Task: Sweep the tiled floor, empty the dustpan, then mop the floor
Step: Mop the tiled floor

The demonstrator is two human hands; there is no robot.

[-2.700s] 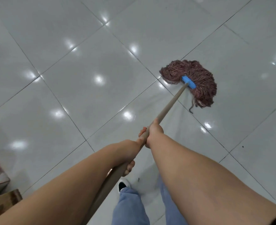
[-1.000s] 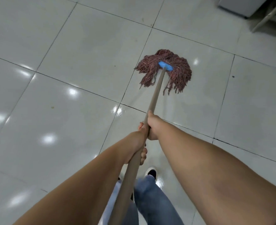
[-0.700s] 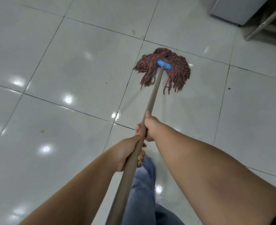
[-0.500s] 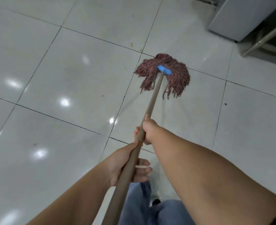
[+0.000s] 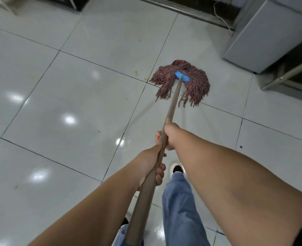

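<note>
On the glossy white tiled floor [image 5: 75, 96], a mop [image 5: 182, 80] rests.

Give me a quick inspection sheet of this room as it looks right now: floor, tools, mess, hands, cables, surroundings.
Surface: glossy white tiled floor with dark grout lines, a wet sheen by the mop.
Job's things: reddish-brown string mop head with a blue plastic clamp on a long tan wooden handle, strands flat on the tiles.
Clutter: small yellowish specks left of the mop; a dark speck on the right.
Grips: right hand holds the handle further down, left hand nearer the body.
Cables: thin white cord along the far wall.
Surroundings: grey metal cabinet and a metal frame at right; blue trousers, a shoe.
</note>
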